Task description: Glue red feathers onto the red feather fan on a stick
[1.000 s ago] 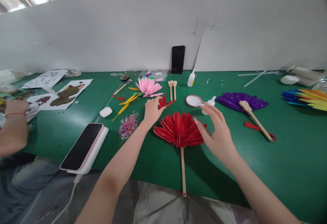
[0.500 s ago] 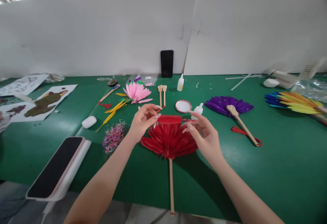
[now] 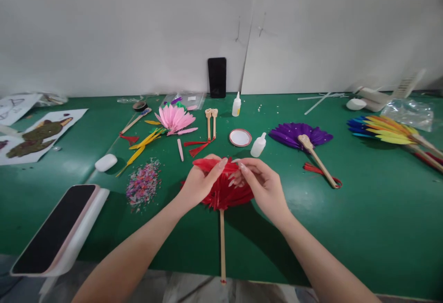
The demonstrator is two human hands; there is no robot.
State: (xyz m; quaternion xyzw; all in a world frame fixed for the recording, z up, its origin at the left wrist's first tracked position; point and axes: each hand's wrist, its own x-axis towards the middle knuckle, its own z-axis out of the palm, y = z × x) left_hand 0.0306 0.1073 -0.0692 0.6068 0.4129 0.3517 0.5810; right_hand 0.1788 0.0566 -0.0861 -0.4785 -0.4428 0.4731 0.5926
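A single red feather (image 3: 205, 163) is held crosswise between my two hands. My left hand (image 3: 200, 181) is closed on it, thumb on top, near its middle. The fingertips of my right hand (image 3: 263, 184) pinch its right end. Just below lies a red feather fan (image 3: 224, 195) on the table, its feathers spread away from me and its pale wooden handle (image 3: 222, 247) pointing toward me. My hands hide the fan's far edge. A white glue bottle (image 3: 258, 145) and a small red-rimmed white dish (image 3: 240, 137) stand just beyond my hands.
On the green table (image 3: 311, 238), a purple fan (image 3: 290, 135) and a multicoloured fan (image 3: 384, 130) lie to the right. Pink feathers (image 3: 175, 118), yellow feathers (image 3: 138, 148), coloured scraps (image 3: 143, 184) and a phone (image 3: 57, 229) are at left. Another phone (image 3: 217, 78) leans on the wall.
My hands have come closer together and lower over the fan. The left thumb now lies across the red feather, and the right fingers have moved in to its end. The view has shifted slightly.
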